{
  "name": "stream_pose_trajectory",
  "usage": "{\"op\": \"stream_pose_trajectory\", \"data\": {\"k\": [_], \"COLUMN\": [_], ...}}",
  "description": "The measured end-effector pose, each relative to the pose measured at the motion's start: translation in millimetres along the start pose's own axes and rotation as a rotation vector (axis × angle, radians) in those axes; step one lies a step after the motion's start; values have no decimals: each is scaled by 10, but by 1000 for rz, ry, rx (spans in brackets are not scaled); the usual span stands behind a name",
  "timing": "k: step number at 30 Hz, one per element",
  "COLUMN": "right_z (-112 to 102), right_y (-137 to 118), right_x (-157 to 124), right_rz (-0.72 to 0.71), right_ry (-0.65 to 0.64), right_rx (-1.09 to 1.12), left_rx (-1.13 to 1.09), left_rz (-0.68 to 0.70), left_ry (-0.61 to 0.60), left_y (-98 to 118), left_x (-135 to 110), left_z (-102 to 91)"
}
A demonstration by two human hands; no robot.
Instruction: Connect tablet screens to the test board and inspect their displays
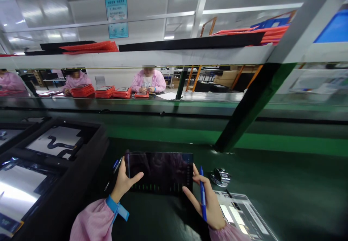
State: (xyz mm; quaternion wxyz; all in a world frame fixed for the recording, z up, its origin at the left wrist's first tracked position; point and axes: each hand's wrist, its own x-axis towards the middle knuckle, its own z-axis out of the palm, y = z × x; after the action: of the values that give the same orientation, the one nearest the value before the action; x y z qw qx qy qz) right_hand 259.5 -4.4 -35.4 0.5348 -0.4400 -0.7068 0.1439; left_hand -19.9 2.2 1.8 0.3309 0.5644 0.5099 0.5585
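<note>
A dark tablet-like panel (160, 172) is held up over the green bench in front of me. My left hand (123, 183) grips its left edge, thumb across the front; a blue wrist strap (117, 208) hangs from that wrist. My right hand (208, 201) supports the panel's lower right corner with the fingers, and a blue pen (202, 193) is clamped in the same hand. Another pen (115, 168) lies just left of the panel.
Black trays (57, 183) with shiny panels stand at my left. A small metal part (220, 177) and a grey printed plate (244, 215) lie at right. A slanted post (252, 103) crosses the bench. Beyond the conveyor, people in pink coats sit by red tray stacks (104, 91).
</note>
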Motion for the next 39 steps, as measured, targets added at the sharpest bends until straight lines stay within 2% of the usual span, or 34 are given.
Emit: {"op": "stream_pose_trajectory", "data": {"k": [5,12,16,19,23,27,31,33,36,39], "right_z": [28,38,101,156,152,101,99,119,148,148], "right_y": [-17,-16,-81,-120,-103,-55,-26,-4,58,133], "right_x": [110,291,451,508,463,396,380,382,385,390], "right_rz": [94,233,283,285,296,295,297,309,324,320], "right_ry": [-17,-7,-28,24,54,75,82,105,188,267], "right_rx": [127,377,502,520,490,474,479,499,520,535], "left_rx": [60,-57,-263,-382,-268,-62,-13,12,14,-83], "left_rz": [-33,-39,-172,-272,-266,-200,-119,-46,63,77], "left_ry": [117,35,32,62,199,233,255,213,50,-93], "left_y": [-41,20,54,37,-4,-56,-62,-16,92,178], "left_x": [28,39,45,67,115,156,163,137,65,-1], "left_z": [13,-44,-54,-66,-136,-217,-222,-203,-186,-212]}}
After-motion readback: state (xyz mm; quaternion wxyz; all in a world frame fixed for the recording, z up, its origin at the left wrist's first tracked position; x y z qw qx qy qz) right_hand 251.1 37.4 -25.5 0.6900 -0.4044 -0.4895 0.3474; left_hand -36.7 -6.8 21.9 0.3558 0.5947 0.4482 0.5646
